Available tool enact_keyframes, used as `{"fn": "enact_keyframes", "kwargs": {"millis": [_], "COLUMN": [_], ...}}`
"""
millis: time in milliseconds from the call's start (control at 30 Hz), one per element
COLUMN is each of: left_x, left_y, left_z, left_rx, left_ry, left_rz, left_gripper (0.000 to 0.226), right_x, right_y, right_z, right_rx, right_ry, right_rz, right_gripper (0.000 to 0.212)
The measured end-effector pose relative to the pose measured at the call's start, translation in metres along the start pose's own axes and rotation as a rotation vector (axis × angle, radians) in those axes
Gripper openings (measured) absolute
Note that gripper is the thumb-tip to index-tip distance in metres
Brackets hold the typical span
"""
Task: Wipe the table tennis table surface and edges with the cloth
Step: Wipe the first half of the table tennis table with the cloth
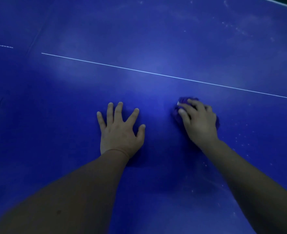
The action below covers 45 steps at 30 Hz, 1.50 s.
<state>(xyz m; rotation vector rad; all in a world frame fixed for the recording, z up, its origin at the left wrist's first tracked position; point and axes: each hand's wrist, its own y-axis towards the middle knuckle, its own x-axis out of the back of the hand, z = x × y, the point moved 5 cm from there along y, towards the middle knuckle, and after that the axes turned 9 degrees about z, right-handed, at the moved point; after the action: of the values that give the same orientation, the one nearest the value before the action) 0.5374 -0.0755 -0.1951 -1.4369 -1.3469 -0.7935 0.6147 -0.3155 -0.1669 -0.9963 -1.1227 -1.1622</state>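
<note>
On the blue table tennis table surface [156, 39], the left hand [120, 130] lies flat with fingers spread. Just beside it, the right hand [198, 120] curls round a bunched purple cloth [183, 100], pressing it down short of the thin white centre line [156, 73]. Bare blue stretches beyond (pale dust specks towards the far right corner), where the white-edged border [281, 4] shows.

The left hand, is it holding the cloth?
No, the left hand lies flat with fingers spread on the table; the right hand grips the cloth.
</note>
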Motion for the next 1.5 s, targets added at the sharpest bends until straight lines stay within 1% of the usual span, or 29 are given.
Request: {"fn": "enact_keyframes", "kwargs": {"millis": [67, 133, 200, 267, 333, 400, 467, 533, 600, 633, 667, 733, 800, 867, 933, 1067, 1100, 1133, 1167, 1267, 1333, 1367, 1400, 1500], "left_x": [-0.001, -0.002, -0.004, -0.004, -0.005, -0.005, -0.005, -0.004, -0.004, -0.003, -0.003, -0.001, 0.002, 0.004, 0.002, -0.006, -0.01, -0.015, -0.019, -0.033, -0.038, -0.039, -0.039, -0.038], "left_y": [0.0, 0.002, 0.003, 0.002, 0.001, 0.0, -0.001, -0.001, -0.001, -0.001, -0.001, -0.003, -0.005, -0.008, -0.013, -0.048, -0.061, -0.073, -0.086, -0.113, -0.117, -0.116, -0.115, -0.114], "left_z": [0.0, 0.0, -0.001, -0.002, -0.003, -0.005, -0.007, -0.008, -0.009, -0.009, -0.009, -0.01, -0.007, -0.004, -0.004, -0.017, -0.024, -0.03, -0.033, -0.036, -0.033, -0.033, -0.033, -0.035], "left_rx": [-0.017, -0.021, -0.032, -0.053, -0.082, -0.123, -0.15, -0.165, -0.166, -0.163, -0.159, -0.157, -0.171, -0.207, -0.216, -0.139, -0.118, -0.096, -0.074, -0.056, -0.061, -0.058, -0.057, -0.055], "left_ry": [-0.002, 0.019, 0.05, 0.056, 0.058, 0.067, 0.068, 0.068, 0.069, 0.069, 0.069, 0.043, -0.025, -0.049, -0.043, -0.075, -0.058, -0.037, -0.018, 0.061, 0.117, 0.124, 0.127, 0.131], "left_rz": [0.004, 0.011, 0.021, 0.027, 0.034, 0.046, 0.051, 0.057, 0.058, 0.058, 0.057, 0.048, 0.049, 0.096, 0.142, 0.105, 0.099, 0.093, 0.09, 0.118, 0.137, 0.136, 0.137, 0.147], "left_gripper": [0.063, 0.063, 0.065, 0.065, 0.064, 0.063, 0.062, 0.061, 0.06, 0.06, 0.059, 0.057, 0.054, 0.056, 0.058, 0.057, 0.057, 0.057, 0.058, 0.066, 0.069, 0.069, 0.069, 0.07], "right_x": [-0.005, -0.01, -0.014, -0.015, -0.016, -0.012, -0.005, 0.0, -0.003, -0.005, -0.007, -0.009, -0.01, -0.005, -0.001, -0.004, -0.007, -0.008, -0.008, -0.008, -0.003, -0.001, 0.0, 0.0], "right_y": [0.02, 0.024, 0.004, -0.034, -0.069, -0.084, -0.074, -0.05, -0.031, -0.029, -0.032, -0.056, -0.085, -0.095, -0.086, -0.058, -0.06, -0.068, -0.08, -0.127, -0.137, -0.131, -0.121, -0.083], "right_z": [0.01, 0.025, 0.041, 0.051, 0.046, 0.023, -0.001, -0.013, -0.005, 0.004, 0.015, 0.031, 0.031, 0.02, 0.013, 0.019, 0.023, 0.026, 0.028, 0.015, -0.003, -0.008, -0.01, 0.006], "right_rx": [-0.103, -0.094, -0.013, 0.146, 0.285, 0.346, 0.264, 0.085, -0.045, -0.038, 0.019, 0.224, 0.454, 0.594, 0.616, 0.367, 0.351, 0.383, 0.46, 0.78, 0.877, 0.87, 0.82, 0.514], "right_ry": [0.014, 0.007, -0.003, -0.034, -0.039, -0.068, -0.073, -0.034, -0.009, -0.013, -0.017, -0.028, -0.026, -0.027, -0.054, -0.012, -0.007, -0.006, -0.01, -0.031, -0.045, -0.056, -0.061, 0.003], "right_rz": [0.01, 0.028, 0.049, 0.042, 0.077, 0.111, 0.095, 0.059, 0.048, 0.044, 0.037, 0.043, 0.08, 0.131, 0.156, 0.133, 0.135, 0.142, 0.144, 0.168, 0.189, 0.186, 0.183, 0.169], "right_gripper": [0.04, 0.039, 0.038, 0.039, 0.041, 0.043, 0.043, 0.04, 0.036, 0.036, 0.038, 0.041, 0.039, 0.037, 0.037, 0.034, 0.033, 0.033, 0.034, 0.036, 0.036, 0.036, 0.036, 0.035]}}
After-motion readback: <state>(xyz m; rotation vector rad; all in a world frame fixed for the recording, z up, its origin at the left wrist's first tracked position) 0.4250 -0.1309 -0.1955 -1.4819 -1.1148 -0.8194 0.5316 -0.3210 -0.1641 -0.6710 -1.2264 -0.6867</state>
